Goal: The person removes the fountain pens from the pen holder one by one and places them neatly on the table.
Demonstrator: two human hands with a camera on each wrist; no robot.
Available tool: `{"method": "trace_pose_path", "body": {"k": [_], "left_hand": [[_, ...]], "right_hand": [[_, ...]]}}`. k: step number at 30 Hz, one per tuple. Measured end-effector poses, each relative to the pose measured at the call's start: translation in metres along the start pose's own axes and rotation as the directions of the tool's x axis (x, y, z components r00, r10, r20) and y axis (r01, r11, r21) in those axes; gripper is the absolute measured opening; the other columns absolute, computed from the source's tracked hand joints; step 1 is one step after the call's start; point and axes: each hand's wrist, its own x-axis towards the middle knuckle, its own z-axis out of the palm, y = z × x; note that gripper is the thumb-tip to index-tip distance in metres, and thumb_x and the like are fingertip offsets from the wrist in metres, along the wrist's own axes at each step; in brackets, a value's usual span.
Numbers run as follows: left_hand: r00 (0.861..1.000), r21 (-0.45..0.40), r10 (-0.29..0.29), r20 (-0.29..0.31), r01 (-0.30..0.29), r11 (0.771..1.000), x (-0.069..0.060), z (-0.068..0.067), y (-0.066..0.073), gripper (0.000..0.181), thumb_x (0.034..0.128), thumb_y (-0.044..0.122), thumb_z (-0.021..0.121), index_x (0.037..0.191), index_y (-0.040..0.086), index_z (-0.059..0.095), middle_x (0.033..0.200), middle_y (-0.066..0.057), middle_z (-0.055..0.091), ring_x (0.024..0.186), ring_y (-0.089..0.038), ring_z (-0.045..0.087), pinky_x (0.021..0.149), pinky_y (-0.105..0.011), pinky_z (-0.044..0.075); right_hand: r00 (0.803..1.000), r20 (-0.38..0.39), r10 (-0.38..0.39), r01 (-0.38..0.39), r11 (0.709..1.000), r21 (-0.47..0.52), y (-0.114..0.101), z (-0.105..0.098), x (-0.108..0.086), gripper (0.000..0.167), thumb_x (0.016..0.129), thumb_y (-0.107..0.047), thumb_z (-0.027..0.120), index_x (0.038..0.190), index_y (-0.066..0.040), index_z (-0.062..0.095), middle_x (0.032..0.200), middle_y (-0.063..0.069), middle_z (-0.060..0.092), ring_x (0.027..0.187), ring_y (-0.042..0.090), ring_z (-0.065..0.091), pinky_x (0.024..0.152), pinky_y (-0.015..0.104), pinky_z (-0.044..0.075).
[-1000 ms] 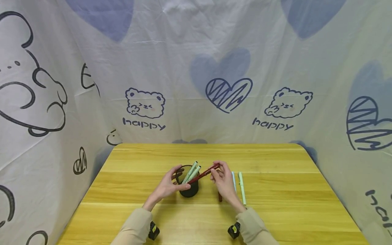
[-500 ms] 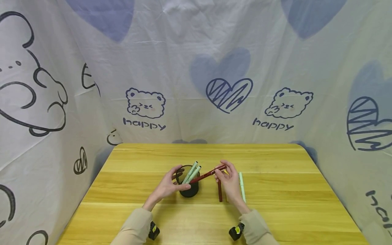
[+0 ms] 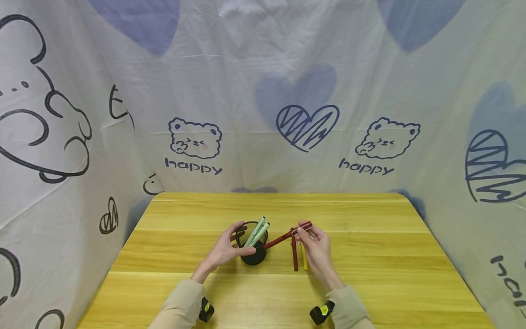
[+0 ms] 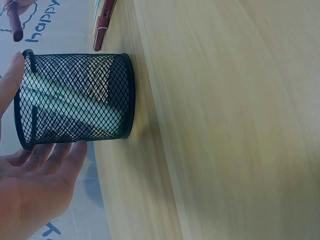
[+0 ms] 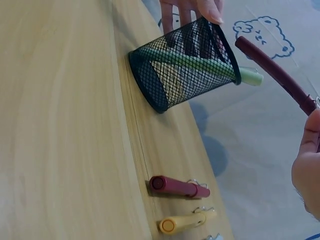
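Hands: left [image 3: 224, 249] spans cup [image 3: 254, 257], right [image 3: 318, 249] pinches red pen [image 3: 281, 238].

From my head I look forward and down across the yellow wooden worktop [image 3: 390, 256]; my two wrist views, closer and turned sideways, share the black cylindrical mesh cup [image 4: 100, 82].

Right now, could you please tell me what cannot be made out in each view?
Head: yellow pen, upper end behind the right hand.
Left wrist: tabletop red pen, one end cut by the top edge.
Right wrist: held red pen, one end cut by the right edge.
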Motion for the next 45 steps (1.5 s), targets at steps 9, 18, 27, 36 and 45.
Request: {"method": "trace_pose_path", "body": {"k": [9,18,27,36,45], "left_hand": [[1.000,0.007,0.015,0.000,-0.015,1.000,0.000,-0.001,0.000,0.094,0.0817,0.022,0.085,0.156,0.006,0.031,0.156,-0.022,0.042,0.143,-0.050,0.038,0.115,-0.064,0.038],[1.000,-0.005,0.002,-0.003,-0.002,1.000,0.002,0.000,0.000,0.093,0.0814,0.022,0.086,0.156,0.006,0.032,0.156,-0.020,0.043,0.144,-0.047,0.039,0.116,-0.063,0.038],[1.000,0.000,-0.001,0.000,0.001,1.000,0.001,0.000,0.000,0.093,0.0820,0.022,0.085,0.157,0.006,0.031,0.156,-0.021,0.042,0.144,-0.047,0.038,0.116,-0.063,0.037],[1.000,-0.019,-0.007,-0.013,0.007,1.000,0.000,0.000,0.000,0.095,0.0801,0.023,0.087,0.156,0.007,0.033,0.156,-0.019,0.043,0.145,-0.046,0.038,0.118,-0.062,0.037],[1.000,-0.017,-0.005,-0.009,0.005,1.000,0.000,0.001,-0.001,0.096,0.0803,0.023,0.087,0.157,0.007,0.032,0.156,-0.019,0.043,0.145,-0.046,0.038,0.118,-0.062,0.037]], "right_hand": [[0.999,0.046,0.024,-0.022,0.998,-0.059,-0.004,-0.015,-0.004,0.008,0.106,-0.016,0.051,0.111,-0.014,0.057,0.091,-0.001,0.075,0.074,0.008,0.067,0.068,0.019,0.059],[0.996,0.079,0.043,-0.033,0.992,-0.123,-0.010,-0.036,-0.006,0.025,0.108,-0.020,0.045,0.132,-0.019,0.040,0.099,-0.001,0.075,0.078,0.007,0.067,0.073,0.019,0.060],[0.994,0.103,0.043,-0.028,0.990,-0.136,-0.013,-0.059,-0.008,0.026,0.106,-0.007,0.048,0.130,-0.013,0.053,0.102,-0.004,0.075,0.082,0.005,0.067,0.077,0.017,0.059],[0.999,0.051,0.006,-0.001,0.995,-0.101,-0.017,-0.076,-0.008,0.025,0.105,-0.007,0.050,0.119,-0.019,0.067,0.090,-0.003,0.075,0.068,0.001,0.062,0.058,0.013,0.053],[0.997,-0.056,0.044,-0.055,0.976,-0.211,-0.018,-0.090,-0.008,0.023,0.104,-0.015,0.055,0.115,-0.030,0.068,0.082,-0.008,0.068,0.061,-0.001,0.052,0.050,0.011,0.041]]}}
